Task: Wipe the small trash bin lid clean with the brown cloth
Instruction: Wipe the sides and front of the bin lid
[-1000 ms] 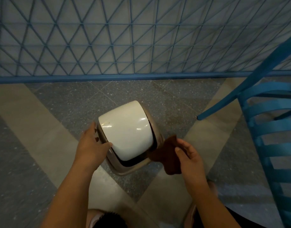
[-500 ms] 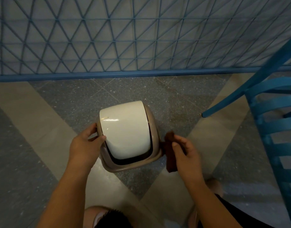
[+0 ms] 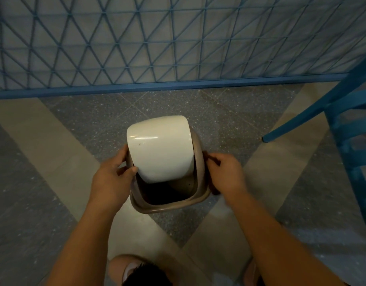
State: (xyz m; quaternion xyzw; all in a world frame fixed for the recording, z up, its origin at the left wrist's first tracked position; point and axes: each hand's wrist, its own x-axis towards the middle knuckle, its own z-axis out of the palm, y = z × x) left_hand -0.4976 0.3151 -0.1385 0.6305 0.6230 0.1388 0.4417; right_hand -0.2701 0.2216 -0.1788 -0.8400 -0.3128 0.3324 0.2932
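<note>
The small trash bin stands on the floor in the middle of the view, with a tan rim (image 3: 169, 207) and a glossy cream swing lid (image 3: 160, 147). The lid is tipped back, showing the dark inside at the near edge. My left hand (image 3: 110, 180) grips the bin's left rim, thumb against the lid's lower corner. My right hand (image 3: 226, 174) is closed against the bin's right side, with the brown cloth (image 3: 213, 190) bunched under it; only dark slivers of cloth show.
A blue lattice fence (image 3: 178, 42) with a blue base rail runs behind the bin. A blue slatted chair (image 3: 347, 124) stands at the right, one leg reaching toward the bin. My feet in sandals are at the bottom edge on the tiled floor.
The lid has swung back, opening the near side of the bin. My right hand moved in from beside the bin to press against its right rim, covering most of the cloth.
</note>
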